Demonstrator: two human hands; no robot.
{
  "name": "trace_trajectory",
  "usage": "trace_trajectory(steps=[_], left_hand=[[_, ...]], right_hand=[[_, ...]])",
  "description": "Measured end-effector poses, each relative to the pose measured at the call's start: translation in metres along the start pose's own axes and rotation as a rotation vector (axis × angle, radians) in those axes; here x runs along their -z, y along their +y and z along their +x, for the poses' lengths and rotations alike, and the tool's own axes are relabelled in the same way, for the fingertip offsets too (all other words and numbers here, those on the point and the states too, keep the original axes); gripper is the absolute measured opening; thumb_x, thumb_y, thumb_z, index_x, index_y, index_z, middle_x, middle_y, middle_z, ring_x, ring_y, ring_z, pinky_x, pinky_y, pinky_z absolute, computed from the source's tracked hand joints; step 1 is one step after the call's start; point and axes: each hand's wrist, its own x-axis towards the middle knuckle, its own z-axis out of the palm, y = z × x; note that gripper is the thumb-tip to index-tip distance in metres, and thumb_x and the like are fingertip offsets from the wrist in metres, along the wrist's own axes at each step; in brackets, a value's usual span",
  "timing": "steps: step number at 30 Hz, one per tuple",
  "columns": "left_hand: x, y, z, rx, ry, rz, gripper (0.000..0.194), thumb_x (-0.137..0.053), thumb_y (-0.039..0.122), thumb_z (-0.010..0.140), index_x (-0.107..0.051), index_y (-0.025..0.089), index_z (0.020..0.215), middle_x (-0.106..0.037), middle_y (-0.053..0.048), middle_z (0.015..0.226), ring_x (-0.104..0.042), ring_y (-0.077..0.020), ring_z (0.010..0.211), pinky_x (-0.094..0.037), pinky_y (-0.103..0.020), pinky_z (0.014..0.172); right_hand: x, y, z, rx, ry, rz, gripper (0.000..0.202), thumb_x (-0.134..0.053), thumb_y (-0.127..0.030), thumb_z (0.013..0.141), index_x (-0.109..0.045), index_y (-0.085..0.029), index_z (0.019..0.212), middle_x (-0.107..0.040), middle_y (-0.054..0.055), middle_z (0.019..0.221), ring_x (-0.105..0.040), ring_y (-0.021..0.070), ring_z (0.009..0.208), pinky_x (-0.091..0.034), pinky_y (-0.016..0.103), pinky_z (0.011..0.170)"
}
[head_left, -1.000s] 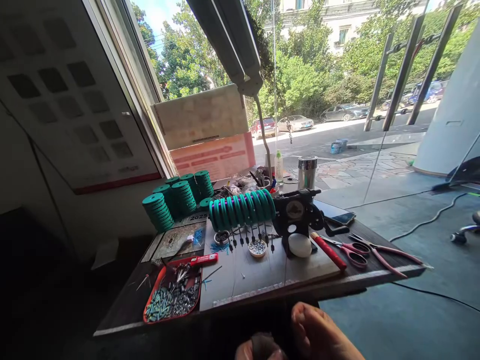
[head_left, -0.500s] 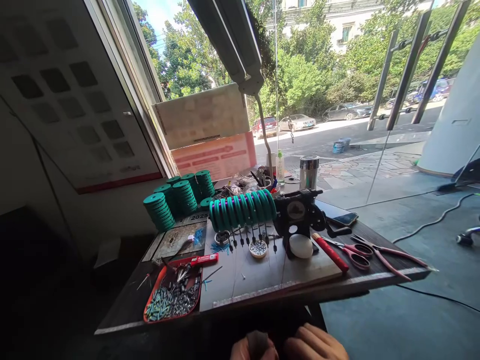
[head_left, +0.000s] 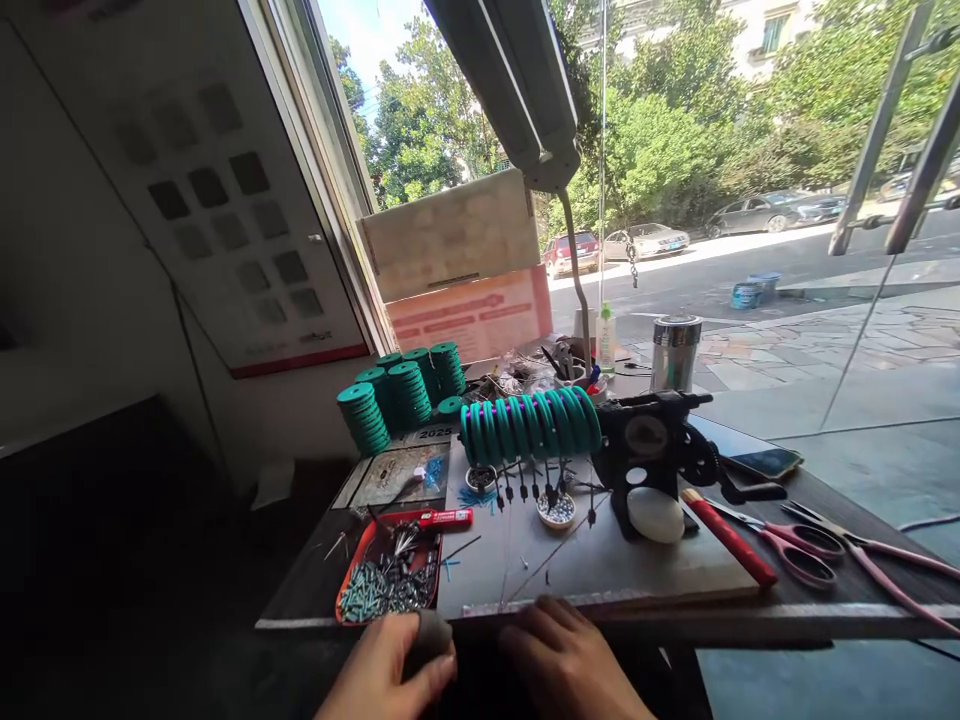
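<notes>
My left hand point(head_left: 386, 672) sits at the table's front edge, its fingers closed around a small dark roundish object point(head_left: 431, 637). My right hand point(head_left: 566, 662) lies beside it with the fingers spread, its fingertips resting on the front edge of the pale work board point(head_left: 600, 565). Just beyond my left hand stands a red tray point(head_left: 390, 580) full of small metal pieces. Further back, a row of green spools point(head_left: 531, 425) sits on a black hand-crank winder point(head_left: 660, 455), with small weights hanging below the row.
Stacks of green spools point(head_left: 401, 395) stand at the back left. A red marker point(head_left: 446, 518), a small dish of beads point(head_left: 556, 508), a white oval lump point(head_left: 656, 515), a red-handled tool point(head_left: 727, 535), scissors point(head_left: 795, 545), pliers point(head_left: 877, 550) and a phone point(head_left: 765, 462) lie on the table. A lamp arm point(head_left: 525, 90) hangs overhead.
The view has shifted left and down, closer to the table. Both hands have risen from the bottom edge up to the table's front edge, the left still closed on the dark object.
</notes>
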Motion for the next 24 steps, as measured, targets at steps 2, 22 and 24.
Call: trace_trajectory(steps=[2,22,24], left_hand=[[0.01,0.014,0.002,-0.008,0.014,-0.058,0.028,-0.056,0.038,0.072,-0.062,0.013,0.084,-0.065,-0.01,0.093,-0.055,-0.0264,0.094,-0.04,-0.037,0.086],[0.028,0.032,0.025,-0.085,0.016,-0.531,0.024,-0.07,0.037,0.068,-0.063,0.014,0.071,-0.059,0.003,0.067,-0.049,-0.0097,0.069,-0.037,-0.023,0.068],[0.029,0.031,0.028,-0.047,-0.005,-0.671,0.023,-0.074,0.033,0.066,-0.065,0.013,0.069,-0.063,0.002,0.066,-0.052,-0.0084,0.067,-0.037,-0.021,0.066]], right_hand=[[-0.005,-0.009,0.028,0.011,-0.049,-0.025,0.027,-0.073,-0.013,0.068,-0.064,-0.019,0.092,-0.069,0.003,0.09,-0.064,0.0216,0.079,-0.052,0.03,0.069],[0.004,-0.01,0.129,-0.063,-0.589,-0.142,0.019,-0.057,-0.027,0.089,-0.059,-0.015,0.103,-0.063,0.004,0.101,-0.063,0.0175,0.084,-0.053,0.036,0.072],[0.012,-0.01,0.126,-0.096,-0.57,-0.115,0.016,-0.057,-0.027,0.089,-0.06,-0.015,0.099,-0.064,0.003,0.097,-0.063,0.0166,0.082,-0.053,0.035,0.07]])
